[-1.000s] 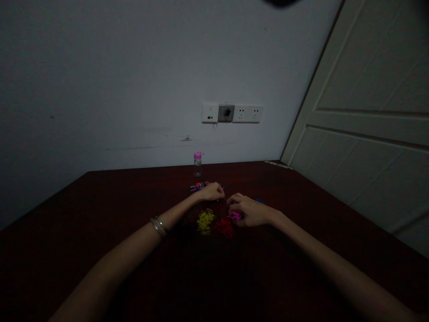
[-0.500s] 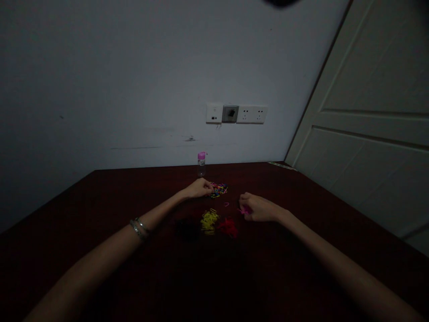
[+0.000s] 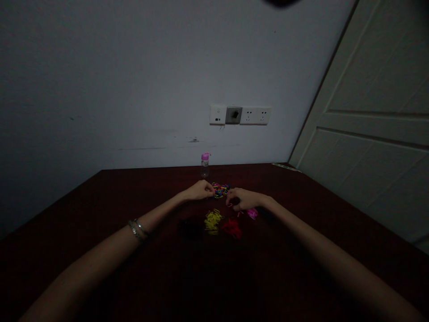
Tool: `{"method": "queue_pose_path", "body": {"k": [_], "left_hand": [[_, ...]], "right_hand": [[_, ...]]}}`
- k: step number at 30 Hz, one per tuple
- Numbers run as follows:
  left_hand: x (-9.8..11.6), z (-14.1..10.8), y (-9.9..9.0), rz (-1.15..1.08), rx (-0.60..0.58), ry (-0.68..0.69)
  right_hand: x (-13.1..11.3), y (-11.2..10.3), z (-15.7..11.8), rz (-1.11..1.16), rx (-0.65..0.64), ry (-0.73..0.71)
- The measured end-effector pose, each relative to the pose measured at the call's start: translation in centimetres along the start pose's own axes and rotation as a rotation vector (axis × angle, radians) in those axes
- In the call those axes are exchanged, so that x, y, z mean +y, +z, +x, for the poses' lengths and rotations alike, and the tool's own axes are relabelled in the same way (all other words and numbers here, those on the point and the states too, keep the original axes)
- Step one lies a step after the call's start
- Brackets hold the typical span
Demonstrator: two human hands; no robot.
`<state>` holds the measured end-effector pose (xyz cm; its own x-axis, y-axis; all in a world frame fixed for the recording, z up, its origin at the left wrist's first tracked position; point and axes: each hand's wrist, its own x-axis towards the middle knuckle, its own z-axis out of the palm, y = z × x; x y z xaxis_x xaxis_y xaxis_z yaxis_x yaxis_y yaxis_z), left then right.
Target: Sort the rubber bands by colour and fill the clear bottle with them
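A small pile of mixed coloured bands (image 3: 221,190) lies on the dark red table. My left hand (image 3: 202,190) is at the pile's left edge, fingers pinched together; what they hold is too small to make out. Over the pile's lower right side, my right hand (image 3: 241,199) is curved with thumb and fingers apart, right by a single pink band (image 3: 229,205). Closer to me lie a yellow pile (image 3: 212,222), a red pile (image 3: 232,228) and a hardly visible black pile (image 3: 191,227). The pink pile (image 3: 252,213) sits just below my right hand.
A clear bottle with a pink lid (image 3: 205,165) stands behind the mixed pile, near the wall. Sockets and switches (image 3: 240,115) are on the wall. A pale strip (image 3: 286,167) lies at the table's back right (image 3: 261,172), near a panelled door (image 3: 375,112).
My right hand has moved left and slightly up, from the pink pile to the single pink band, and its fingers have opened. The view has shifted slightly.
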<state>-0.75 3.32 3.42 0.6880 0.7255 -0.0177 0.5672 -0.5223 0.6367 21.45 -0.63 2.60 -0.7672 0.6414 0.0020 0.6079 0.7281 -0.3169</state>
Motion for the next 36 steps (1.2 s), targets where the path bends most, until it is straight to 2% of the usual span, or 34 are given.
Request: {"method": "queue_pose_path", "body": {"k": [3,6,12,17,20,23,28,36], "left_hand": [[0.4,-0.1,0.3,0.002,-0.015,0.017],[0.8,0.1,0.8,0.004,-0.025,0.043],[1.9,1.7,3.0,0.065,-0.061,0.099],[3.6,3.8,5.1,0.124,-0.037,0.204],[4.6,4.9,5.7,0.171,-0.017,0.21],[4.5,5.6,5.8,0.202,-0.012,0.177],[3.5,5.6,5.9,0.198,-0.114,0.089],[4.4,5.5,6.8,0.284,-0.192,0.114]], "right_hand": [[-0.1,0.3,0.4,-0.011,-0.054,0.009],[0.0,-0.2,-0.4,-0.022,-0.066,0.051],[2.0,-2.5,-5.0,0.024,0.033,0.169],[3.7,-1.7,-8.2,-0.044,-0.002,0.394],[3.7,-0.7,-8.3,-0.061,0.018,0.399],[3.6,-0.1,-7.9,-0.063,0.062,0.378],[4.0,0.3,-7.8,-0.07,0.084,0.412],[4.6,-0.1,-8.9,-0.116,0.046,0.436]]}}
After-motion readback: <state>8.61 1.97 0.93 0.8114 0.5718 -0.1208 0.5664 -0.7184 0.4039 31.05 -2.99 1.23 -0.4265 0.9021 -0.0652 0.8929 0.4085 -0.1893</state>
